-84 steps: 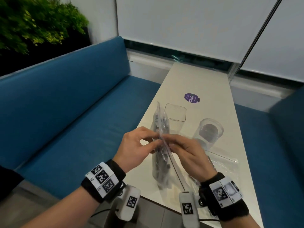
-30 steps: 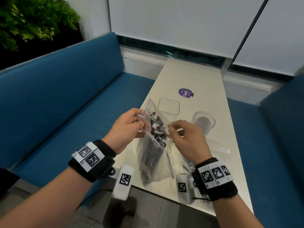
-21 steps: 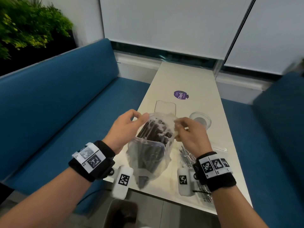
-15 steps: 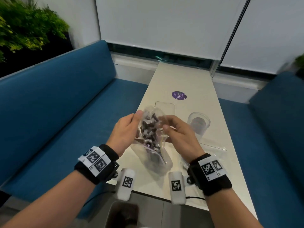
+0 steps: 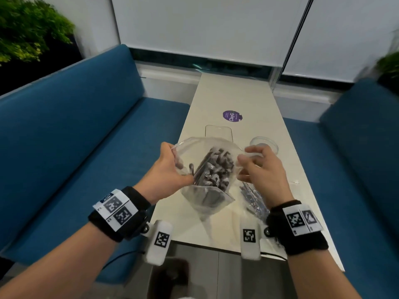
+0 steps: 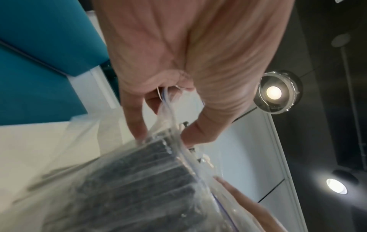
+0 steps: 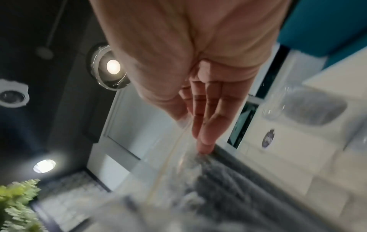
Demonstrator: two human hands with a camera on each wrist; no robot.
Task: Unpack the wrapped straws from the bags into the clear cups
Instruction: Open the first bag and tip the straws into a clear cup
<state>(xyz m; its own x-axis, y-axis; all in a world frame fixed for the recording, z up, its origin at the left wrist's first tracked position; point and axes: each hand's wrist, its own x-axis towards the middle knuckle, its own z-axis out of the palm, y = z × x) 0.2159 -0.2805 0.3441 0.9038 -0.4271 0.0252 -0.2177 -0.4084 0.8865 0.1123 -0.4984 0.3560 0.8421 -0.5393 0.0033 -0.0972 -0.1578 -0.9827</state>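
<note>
both hands, left hand [image 5: 167,169] and right hand [image 5: 262,171], pinch the bag [image 5: 207,175] mouth wide open above the table [image 5: 237,93].

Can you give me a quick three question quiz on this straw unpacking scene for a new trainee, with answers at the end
1. True or false: the bag of straws is held with its mouth pulled open.
2. Multiple choice: what lies on the table under the right hand? A) a second bag of straws B) a spoon C) a folded napkin
3. Fill in the blank: the purple sticker sits on the table beyond the square clear cup and the ____ clear cup.

Key:
1. True: the left hand and the right hand each grip one side of the mouth.
2. A, a second bag of straws.
3. Round.
</note>
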